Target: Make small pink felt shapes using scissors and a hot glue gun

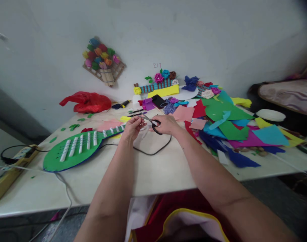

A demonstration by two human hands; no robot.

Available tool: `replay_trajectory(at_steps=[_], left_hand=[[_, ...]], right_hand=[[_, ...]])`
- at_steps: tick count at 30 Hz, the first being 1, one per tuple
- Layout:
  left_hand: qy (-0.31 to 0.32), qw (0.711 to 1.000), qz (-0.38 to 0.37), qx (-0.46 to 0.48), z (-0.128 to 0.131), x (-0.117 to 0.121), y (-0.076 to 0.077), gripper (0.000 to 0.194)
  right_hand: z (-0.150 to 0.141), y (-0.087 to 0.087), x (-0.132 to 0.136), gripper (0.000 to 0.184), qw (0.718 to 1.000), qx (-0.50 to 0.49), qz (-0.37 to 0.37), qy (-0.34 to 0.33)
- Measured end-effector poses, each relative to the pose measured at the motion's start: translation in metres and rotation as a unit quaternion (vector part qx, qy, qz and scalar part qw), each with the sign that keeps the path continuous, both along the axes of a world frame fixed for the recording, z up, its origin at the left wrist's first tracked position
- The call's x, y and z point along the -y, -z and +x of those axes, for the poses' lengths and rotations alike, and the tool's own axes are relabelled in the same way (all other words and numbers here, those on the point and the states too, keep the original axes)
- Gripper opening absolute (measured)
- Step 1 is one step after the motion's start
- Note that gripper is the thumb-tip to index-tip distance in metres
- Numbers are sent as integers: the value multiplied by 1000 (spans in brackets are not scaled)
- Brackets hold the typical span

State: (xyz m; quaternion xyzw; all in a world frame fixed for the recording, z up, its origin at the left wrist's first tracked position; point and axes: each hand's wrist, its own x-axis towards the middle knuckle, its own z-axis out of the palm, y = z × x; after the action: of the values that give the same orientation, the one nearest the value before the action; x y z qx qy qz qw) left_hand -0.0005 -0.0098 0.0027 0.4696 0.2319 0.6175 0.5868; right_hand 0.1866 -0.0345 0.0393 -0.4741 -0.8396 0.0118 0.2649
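Observation:
My right hand [166, 124] grips a pair of scissors [147, 118] with black handles, its blades parted and pointing left. Close to the blades, my left hand [133, 127] is closed in a pinch; whatever sits between the fingertips is too small to make out. Below the hands a pale translucent strip shows near the scissors, its form blurred. To the left lies a green cardboard pipa-shaped lute [79, 148] with white rolled bars across its body, its neck reaching to my left hand. A black cable [153, 154] curves over the table under my wrists.
Coloured crepe paper [226, 111] is heaped on the right. A red plastic bag [92, 102], pliers [121, 105] and a phone [158, 101] lie farther back. A power strip [14, 171] stands at the left edge. Paper flowers [100, 55] hang on the wall.

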Motion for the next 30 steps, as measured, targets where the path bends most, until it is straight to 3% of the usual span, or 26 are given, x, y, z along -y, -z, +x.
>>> replay_trajectory(at_steps=[17, 30], left_hand=[[-6, 1000, -9, -16, 0, 0, 1, 21], [-11, 1000, -14, -14, 1, 2, -2, 23]], right_hand=[[-1, 4, -3, 43, 999, -1, 31, 7], [0, 3, -5, 34, 999, -8, 47, -1]])
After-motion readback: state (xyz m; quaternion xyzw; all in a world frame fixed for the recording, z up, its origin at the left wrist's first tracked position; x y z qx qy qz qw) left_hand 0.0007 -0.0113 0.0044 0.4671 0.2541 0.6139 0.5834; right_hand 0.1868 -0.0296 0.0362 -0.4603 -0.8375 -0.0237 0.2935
